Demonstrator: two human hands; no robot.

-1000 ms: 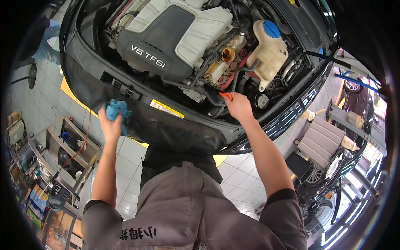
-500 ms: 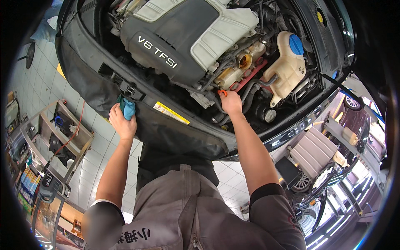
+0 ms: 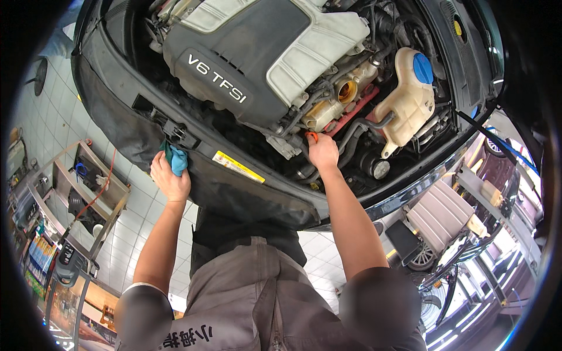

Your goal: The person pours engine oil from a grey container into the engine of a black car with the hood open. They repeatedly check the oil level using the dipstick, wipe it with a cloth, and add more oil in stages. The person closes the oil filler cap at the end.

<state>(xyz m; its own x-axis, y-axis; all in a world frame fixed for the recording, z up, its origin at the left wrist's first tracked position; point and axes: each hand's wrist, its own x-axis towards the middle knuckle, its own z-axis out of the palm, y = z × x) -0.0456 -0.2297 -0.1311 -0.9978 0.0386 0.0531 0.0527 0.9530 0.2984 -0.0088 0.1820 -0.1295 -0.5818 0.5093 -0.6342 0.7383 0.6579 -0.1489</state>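
Fingers closed, my right hand (image 3: 324,155) grips the orange dipstick handle (image 3: 312,136) at the front of the engine; any rod below it is hidden. Just beyond stands the uncapped oil filler neck (image 3: 346,90), a round opening in a tan housing. At the car's front edge, my left hand (image 3: 171,182) is closed around a crumpled blue-green cloth (image 3: 178,162). This hand rests near the hood latch (image 3: 178,133), against the black fender cover (image 3: 126,126). A grey and black engine cover (image 3: 234,50) fills the middle of the bay.
Right of my right hand is a cream fluid reservoir (image 3: 408,108) with a blue cap (image 3: 422,68). Black hoses and a red pipe (image 3: 351,119) run beside it. A metal tool cart (image 3: 108,202) stands on the tiled floor to the left. A fan (image 3: 432,301) is at right.
The engine bay has shifted slightly in view. My right hand has drawn a little back toward me, still gripping the orange handle. My left hand keeps the cloth.
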